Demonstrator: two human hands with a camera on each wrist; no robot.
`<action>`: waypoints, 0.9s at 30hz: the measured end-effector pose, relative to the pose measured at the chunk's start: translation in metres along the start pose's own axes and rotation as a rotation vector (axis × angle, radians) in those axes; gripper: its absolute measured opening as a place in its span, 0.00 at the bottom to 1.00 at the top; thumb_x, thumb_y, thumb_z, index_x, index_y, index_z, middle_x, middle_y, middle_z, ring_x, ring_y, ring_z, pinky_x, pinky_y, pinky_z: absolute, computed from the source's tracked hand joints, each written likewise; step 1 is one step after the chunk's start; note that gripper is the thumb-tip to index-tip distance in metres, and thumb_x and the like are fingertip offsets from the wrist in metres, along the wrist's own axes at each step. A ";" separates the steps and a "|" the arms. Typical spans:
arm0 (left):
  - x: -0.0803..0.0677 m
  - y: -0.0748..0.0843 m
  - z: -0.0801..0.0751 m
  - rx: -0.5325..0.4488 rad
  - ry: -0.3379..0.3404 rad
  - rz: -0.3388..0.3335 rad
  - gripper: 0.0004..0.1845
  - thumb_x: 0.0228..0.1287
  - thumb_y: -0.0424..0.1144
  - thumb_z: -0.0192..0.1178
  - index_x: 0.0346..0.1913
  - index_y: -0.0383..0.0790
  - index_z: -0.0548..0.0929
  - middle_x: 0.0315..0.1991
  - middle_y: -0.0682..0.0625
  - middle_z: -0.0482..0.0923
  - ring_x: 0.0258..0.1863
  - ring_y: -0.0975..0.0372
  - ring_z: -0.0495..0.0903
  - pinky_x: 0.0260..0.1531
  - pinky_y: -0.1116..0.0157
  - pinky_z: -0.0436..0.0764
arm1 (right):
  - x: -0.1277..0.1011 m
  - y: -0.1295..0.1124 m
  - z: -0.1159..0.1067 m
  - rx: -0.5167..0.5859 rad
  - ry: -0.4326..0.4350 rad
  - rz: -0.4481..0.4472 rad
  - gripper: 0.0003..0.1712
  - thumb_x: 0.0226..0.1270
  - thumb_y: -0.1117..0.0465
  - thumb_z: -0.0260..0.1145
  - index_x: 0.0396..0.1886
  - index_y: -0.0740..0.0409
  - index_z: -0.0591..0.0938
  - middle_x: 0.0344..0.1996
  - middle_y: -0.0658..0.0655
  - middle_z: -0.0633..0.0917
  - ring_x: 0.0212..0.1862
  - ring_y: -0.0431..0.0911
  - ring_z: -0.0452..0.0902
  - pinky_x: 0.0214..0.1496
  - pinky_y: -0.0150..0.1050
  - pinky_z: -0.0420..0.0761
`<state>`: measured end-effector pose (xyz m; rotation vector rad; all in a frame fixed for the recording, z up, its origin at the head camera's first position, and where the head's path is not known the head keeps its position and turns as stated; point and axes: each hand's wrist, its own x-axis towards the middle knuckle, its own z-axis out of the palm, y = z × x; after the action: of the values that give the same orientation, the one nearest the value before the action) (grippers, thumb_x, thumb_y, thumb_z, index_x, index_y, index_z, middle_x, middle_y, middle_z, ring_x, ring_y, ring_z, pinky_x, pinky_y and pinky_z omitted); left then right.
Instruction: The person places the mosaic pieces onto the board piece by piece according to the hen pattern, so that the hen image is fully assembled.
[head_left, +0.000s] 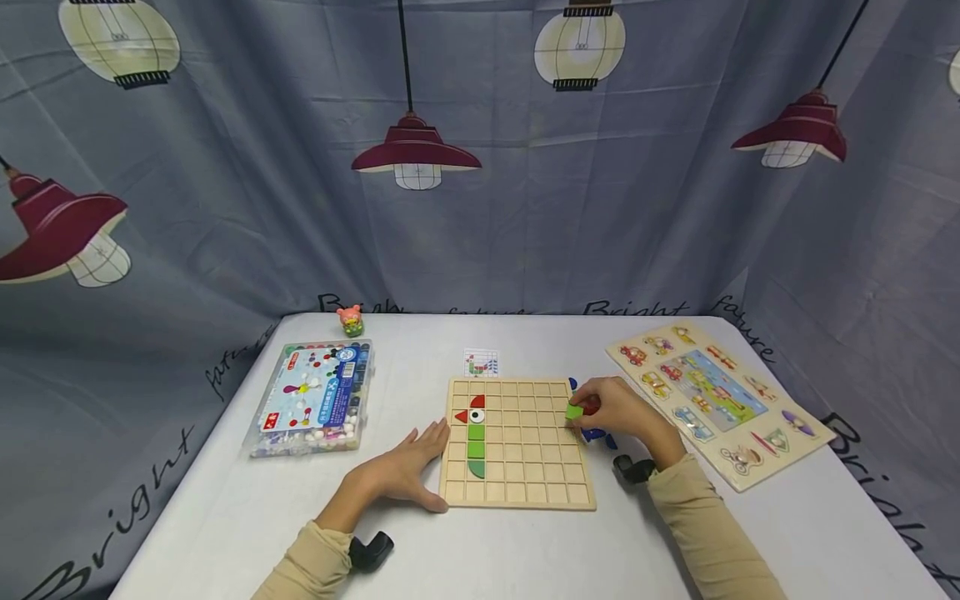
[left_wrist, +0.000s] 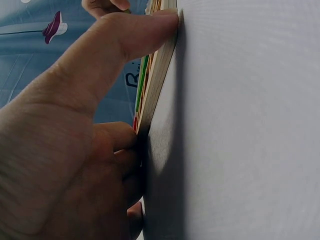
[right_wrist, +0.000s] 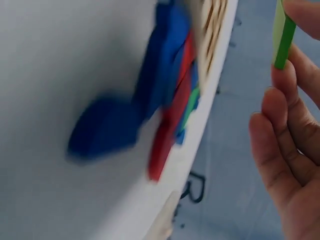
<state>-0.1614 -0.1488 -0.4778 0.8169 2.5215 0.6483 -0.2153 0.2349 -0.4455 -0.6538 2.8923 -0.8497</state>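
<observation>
A wooden grid board (head_left: 532, 450) lies on the white table. My left hand (head_left: 405, 467) rests at its left edge, fingers spread; in the left wrist view the thumb (left_wrist: 145, 35) presses that edge. Over the board's right edge, my right hand (head_left: 618, 410) pinches a green square tile (right_wrist: 284, 42) between thumb and fingers. One column on the board has a red quarter-circle (head_left: 478, 402), an eye tile (head_left: 477, 416), two green squares (head_left: 476, 442) and a darker green quarter-circle (head_left: 477, 468). A red triangle (head_left: 461, 416) sits left of the eye.
Loose blue pieces (right_wrist: 105, 130) and red pieces (right_wrist: 165, 135) lie beside the board's right edge, partly under my right hand. A small pattern card (head_left: 481, 362) lies behind the board. A clear bead case (head_left: 311, 400) and toy figure (head_left: 350, 321) are left; a picture puzzle (head_left: 720, 400) lies right.
</observation>
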 end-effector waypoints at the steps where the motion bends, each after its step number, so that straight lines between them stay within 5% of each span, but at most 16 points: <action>1: 0.000 0.000 0.000 -0.001 0.000 0.000 0.64 0.43 0.55 0.73 0.76 0.31 0.47 0.79 0.40 0.40 0.79 0.51 0.40 0.78 0.48 0.43 | 0.000 -0.005 0.001 0.004 -0.010 -0.009 0.13 0.50 0.60 0.77 0.37 0.58 0.87 0.31 0.51 0.85 0.32 0.41 0.78 0.31 0.29 0.78; 11: 0.000 0.001 0.000 0.002 0.001 -0.007 0.64 0.43 0.55 0.74 0.76 0.32 0.47 0.79 0.41 0.40 0.79 0.51 0.40 0.78 0.48 0.43 | -0.001 -0.051 0.019 0.015 -0.084 -0.113 0.13 0.50 0.60 0.76 0.37 0.56 0.87 0.35 0.48 0.87 0.38 0.41 0.81 0.39 0.33 0.82; 27: -0.001 -0.002 0.002 -0.010 0.007 0.019 0.64 0.43 0.56 0.74 0.76 0.31 0.48 0.79 0.40 0.40 0.79 0.50 0.41 0.78 0.46 0.42 | -0.001 -0.101 0.063 -0.049 -0.234 -0.134 0.12 0.49 0.57 0.77 0.36 0.52 0.89 0.33 0.42 0.85 0.35 0.35 0.74 0.39 0.29 0.79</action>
<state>-0.1608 -0.1500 -0.4805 0.8373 2.5171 0.6709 -0.1656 0.1273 -0.4454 -0.8958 2.6912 -0.6660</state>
